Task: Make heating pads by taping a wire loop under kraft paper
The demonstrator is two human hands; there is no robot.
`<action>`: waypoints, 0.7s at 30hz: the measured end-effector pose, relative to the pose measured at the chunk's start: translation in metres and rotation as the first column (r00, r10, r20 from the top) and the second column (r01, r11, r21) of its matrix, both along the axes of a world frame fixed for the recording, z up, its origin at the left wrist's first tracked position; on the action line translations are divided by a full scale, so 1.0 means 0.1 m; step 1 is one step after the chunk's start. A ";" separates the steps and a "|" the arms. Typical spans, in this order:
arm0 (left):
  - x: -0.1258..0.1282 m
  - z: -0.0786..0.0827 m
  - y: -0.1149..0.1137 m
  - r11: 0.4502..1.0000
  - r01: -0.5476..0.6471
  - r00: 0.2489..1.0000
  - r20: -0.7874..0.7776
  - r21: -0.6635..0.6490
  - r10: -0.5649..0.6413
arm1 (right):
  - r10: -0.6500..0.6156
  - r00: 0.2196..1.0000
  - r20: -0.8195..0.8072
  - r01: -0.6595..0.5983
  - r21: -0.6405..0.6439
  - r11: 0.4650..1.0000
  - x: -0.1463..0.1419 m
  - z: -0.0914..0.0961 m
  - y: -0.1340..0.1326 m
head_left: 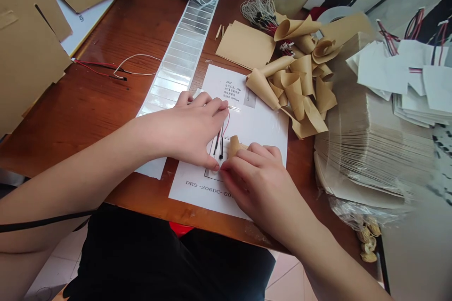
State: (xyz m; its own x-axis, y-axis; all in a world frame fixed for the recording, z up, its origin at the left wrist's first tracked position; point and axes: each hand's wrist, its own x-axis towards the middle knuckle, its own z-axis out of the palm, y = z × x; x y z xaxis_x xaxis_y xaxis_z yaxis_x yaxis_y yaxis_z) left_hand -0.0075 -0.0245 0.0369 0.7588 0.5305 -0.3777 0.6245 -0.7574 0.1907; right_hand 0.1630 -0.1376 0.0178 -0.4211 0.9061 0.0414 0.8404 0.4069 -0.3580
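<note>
My left hand (194,127) lies over a printed white sheet (263,134), fingers spread and thumb stretched toward my right hand. Beneath and beside its fingers run thin wires (221,143) with black ends and a red strand, partly hidden by the hand. My right hand (259,183) is closed, with thumb and index finger pinched together close to the left thumb. A curled piece of brown paper (233,146) sticks out from behind the right fingers, which appear to hold it. Its lower part is hidden.
Curled brown paper pieces (300,87) pile up to the right, by stacked brown sheets (247,43) and bundled wires (261,11). A label strip (180,51) runs from its roll. A bagged card stack (370,146) stands right; cardboard (31,51) stands left, near a loose wire (102,67).
</note>
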 end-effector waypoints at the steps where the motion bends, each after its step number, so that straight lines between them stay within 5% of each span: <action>1: 0.00 0.00 0.00 1.000 -0.004 1.000 -0.008 -0.003 0.004 | 0.002 1.000 -0.003 -0.002 0.011 1.000 0.00 0.00 0.00; 21: 0.03 -0.03 -0.10 0.999 -0.016 1.000 0.016 0.029 0.016 | -0.032 0.999 -0.021 0.033 0.029 0.999 0.01 0.02 0.01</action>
State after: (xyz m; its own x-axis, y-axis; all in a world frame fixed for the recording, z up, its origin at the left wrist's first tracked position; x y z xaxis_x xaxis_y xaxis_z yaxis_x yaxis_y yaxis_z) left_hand -0.0043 -0.0344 0.0340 0.7560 0.5531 -0.3500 0.6335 -0.7529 0.1784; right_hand 0.1644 -0.1370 0.0195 -0.3904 0.9174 0.0765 0.8457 0.3903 -0.3639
